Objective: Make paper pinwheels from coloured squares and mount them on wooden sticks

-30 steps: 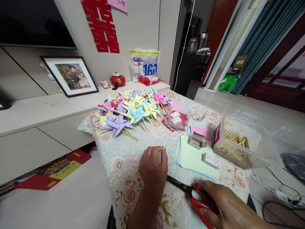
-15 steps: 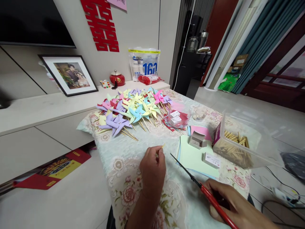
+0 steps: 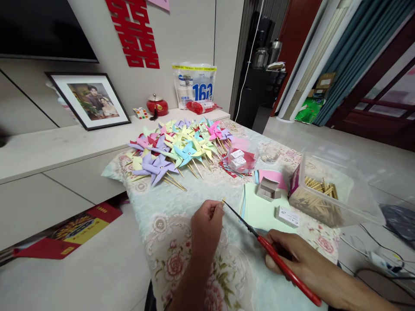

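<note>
My left hand [image 3: 206, 223] is closed in a pinch on a thin wooden stick [image 3: 223, 200], whose tip pokes out above the fingers. My right hand [image 3: 293, 255] grips red-handled scissors [image 3: 259, 237], and their dark blade tips touch the stick's tip. Both hands hover over a floral tablecloth [image 3: 175, 255] at the near edge of the table. Just right of the hands lies a stack of pale green paper sheets [image 3: 259, 209].
A heap of coloured paper pinwheels [image 3: 177, 149] on sticks covers the table's far side. A clear tub of wooden sticks [image 3: 319, 194] stands at the right, small boxes [image 3: 269, 189] on the paper, a plastic bowl [image 3: 241, 160] behind. A low cabinet with a framed photo [image 3: 92, 99] runs along the left.
My right hand lifted the scissors off the table and brought the blade tips up and left to the stick's tip. My left hand stayed almost in place, still pinching the stick.
</note>
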Available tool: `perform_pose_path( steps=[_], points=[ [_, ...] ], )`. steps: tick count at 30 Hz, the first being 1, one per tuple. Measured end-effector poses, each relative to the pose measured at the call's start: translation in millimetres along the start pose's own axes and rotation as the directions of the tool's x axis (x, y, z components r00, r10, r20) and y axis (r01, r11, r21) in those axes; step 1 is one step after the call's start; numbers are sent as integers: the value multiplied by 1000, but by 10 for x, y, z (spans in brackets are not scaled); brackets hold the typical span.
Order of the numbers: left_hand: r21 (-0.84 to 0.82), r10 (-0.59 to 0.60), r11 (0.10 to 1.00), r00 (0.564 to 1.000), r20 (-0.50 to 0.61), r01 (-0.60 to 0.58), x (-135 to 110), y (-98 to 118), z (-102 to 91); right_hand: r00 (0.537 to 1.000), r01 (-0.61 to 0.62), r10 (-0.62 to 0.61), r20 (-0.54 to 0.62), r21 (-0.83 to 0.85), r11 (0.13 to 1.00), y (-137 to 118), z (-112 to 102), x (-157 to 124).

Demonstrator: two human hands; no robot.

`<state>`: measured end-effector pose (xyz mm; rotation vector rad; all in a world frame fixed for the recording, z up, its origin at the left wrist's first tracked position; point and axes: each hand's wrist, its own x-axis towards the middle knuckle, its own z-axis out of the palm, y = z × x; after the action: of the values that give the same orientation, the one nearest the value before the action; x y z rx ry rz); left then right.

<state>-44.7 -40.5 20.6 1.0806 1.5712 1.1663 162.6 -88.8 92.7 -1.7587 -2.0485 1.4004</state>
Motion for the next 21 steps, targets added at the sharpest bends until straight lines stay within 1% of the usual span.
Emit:
perform_pose_path(
  steps=[6,11,14,16,19,21],
  points=[
    [-166,-93,980,992,82,106,-8,70,4,996,-13,-7,-85,-228,974,-9,-38,57],
    [-287,-151,936,967,203,206,-22,89,-12,997,-6,-15,-78,-269,963,0,-55,133],
    [-327,-175,909,948,264,259,-23,72,-17,999,-5,-3,-38,-232,973,7,-96,182],
    [-323,-188,903,937,295,283,-22,62,-13,999,-5,10,35,-147,989,-3,-139,210],
    [-276,-215,909,918,334,313,-13,51,8,987,-40,47,156,-44,998,-37,-204,238],
    [-233,-241,915,909,339,329,-3,37,29,981,-54,62,186,-48,997,-57,-230,251]
  ],
)
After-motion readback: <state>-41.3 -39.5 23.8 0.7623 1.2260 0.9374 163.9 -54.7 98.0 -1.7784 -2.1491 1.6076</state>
